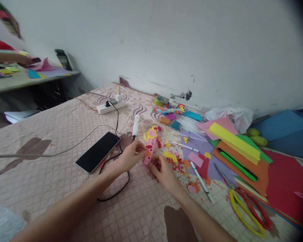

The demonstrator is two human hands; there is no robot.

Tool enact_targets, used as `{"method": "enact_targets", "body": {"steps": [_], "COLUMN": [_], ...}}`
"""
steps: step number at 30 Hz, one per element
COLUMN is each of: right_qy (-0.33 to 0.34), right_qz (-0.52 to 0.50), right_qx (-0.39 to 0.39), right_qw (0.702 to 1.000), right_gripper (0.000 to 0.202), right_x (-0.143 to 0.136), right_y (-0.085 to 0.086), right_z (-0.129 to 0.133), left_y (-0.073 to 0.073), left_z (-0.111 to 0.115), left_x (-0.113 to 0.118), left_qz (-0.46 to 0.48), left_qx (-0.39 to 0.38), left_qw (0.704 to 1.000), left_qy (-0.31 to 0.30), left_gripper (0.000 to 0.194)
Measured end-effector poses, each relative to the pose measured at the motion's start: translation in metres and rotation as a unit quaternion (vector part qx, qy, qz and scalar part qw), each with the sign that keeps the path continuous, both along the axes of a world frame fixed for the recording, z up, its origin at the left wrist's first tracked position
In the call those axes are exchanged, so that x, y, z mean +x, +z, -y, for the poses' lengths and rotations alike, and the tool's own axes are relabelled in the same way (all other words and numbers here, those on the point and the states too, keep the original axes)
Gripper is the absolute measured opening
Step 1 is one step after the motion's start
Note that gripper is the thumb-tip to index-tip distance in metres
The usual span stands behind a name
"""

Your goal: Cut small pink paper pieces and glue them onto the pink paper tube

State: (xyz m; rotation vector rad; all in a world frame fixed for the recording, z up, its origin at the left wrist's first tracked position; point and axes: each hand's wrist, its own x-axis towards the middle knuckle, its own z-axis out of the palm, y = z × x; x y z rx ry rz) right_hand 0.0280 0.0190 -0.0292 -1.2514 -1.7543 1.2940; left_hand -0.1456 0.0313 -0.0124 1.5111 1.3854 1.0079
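Observation:
A narrow pink paper strip (153,144) with red and orange bits on it lies between my hands. At its far end is a yellow paper flower (152,133) with a pink centre. My left hand (133,155) pinches the strip's left edge beside an orange piece (148,153). Thumb and fingers of my right hand (164,172) close on the near end; the fingertips partly hide it. Small red and yellow paper scraps (176,161) lie just right of the strip. A white pen-shaped device (135,125) on a black cable rests beyond my left hand.
A dark-screened tablet (98,152) and a black cable lie left of my hands. Behind stands a white power strip (111,107). On the right are yellow-and-red-handled scissors (247,211), a green cutter knife (238,164) and coloured paper (284,185). Another person's hand (25,60) is at a far-left table.

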Motion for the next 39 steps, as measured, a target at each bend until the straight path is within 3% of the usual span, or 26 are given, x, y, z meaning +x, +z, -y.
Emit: {"method": "enact_targets", "body": {"steps": [10,17,21,24,27,35,39], "right_qy": [0.004,0.007,0.008,0.010,0.006,0.053,0.062], "right_qz": [-0.029,-0.032,0.009,0.050,0.076,0.176,0.185], "right_qx": [-0.030,-0.016,0.032,0.113,0.192,0.241,0.274], "right_qw": [0.999,0.999,0.999,0.992,0.978,0.953,0.942], "right_gripper": [0.005,0.008,0.010,0.008,0.019,0.025,0.026], "right_x": [0.002,0.018,0.033,0.043,0.052,0.074,0.086], "right_y": [0.005,0.006,0.010,0.013,0.012,0.001,0.000], "right_z": [0.008,0.031,0.048,0.056,0.061,0.069,0.071], "left_y": [-0.006,-0.011,-0.004,0.004,0.008,0.011,0.016], "left_z": [-0.001,-0.003,0.002,0.006,0.007,0.007,0.021], "left_x": [-0.001,-0.005,-0.011,-0.014,-0.014,-0.015,-0.005], "left_qz": [-0.008,-0.023,-0.071,-0.129,-0.170,-0.170,-0.186], "left_qx": [-0.008,-0.004,0.033,0.076,0.122,0.191,0.198], "left_qw": [1.000,0.999,0.995,0.986,0.972,0.955,0.947], "left_qy": [0.013,0.026,0.053,0.076,0.109,0.152,0.173], "left_gripper": [0.015,0.017,0.014,0.014,0.019,0.038,0.042]}}
